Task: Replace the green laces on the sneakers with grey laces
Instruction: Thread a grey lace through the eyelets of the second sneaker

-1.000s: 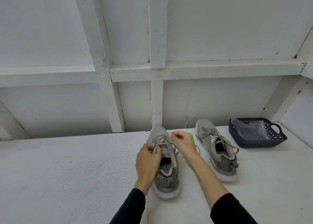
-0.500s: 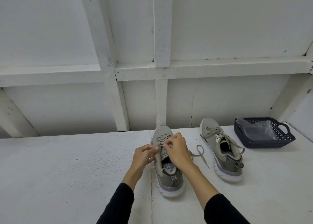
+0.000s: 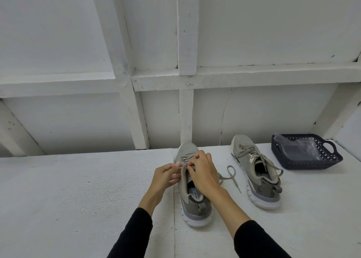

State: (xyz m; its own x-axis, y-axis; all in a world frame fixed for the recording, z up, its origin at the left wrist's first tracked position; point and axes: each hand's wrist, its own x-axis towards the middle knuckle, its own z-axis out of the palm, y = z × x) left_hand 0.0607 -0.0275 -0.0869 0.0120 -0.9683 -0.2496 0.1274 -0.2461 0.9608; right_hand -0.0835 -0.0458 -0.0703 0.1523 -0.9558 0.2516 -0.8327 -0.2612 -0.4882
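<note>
One white table (image 3: 78, 189), set against a white framed wall (image 3: 254, 23), is used as the work surface, so that both shoes can be reached from the near edge. One dark basket (image 3: 332, 160) is placed at the far right of the table, well apart from the work; one clear plastic bag (image 3: 300, 148) is held in it, and what the bag contains cannot be told. Two sneakers are counted, both stood upright with heels toward the person. The left sneaker (image 3: 192, 205) is placed between the forearms, presumably so that its eyelets can be worked from above. The right sneaker (image 3: 259, 177) is set aside nearer the basket, its lace (image 3: 259, 157) threaded and loosely spread. Two hands are counted, brought close together over the upper eyelets of the left sneaker: the left hand (image 3: 166, 177) is pinched at the edge by the tongue, and the right hand (image 3: 203, 171) is closed on the lace there, judged to be drawing it out. One loose lace end (image 3: 231, 174) is left looped on the table between the sneakers. No grey lace can be told apart.
</note>
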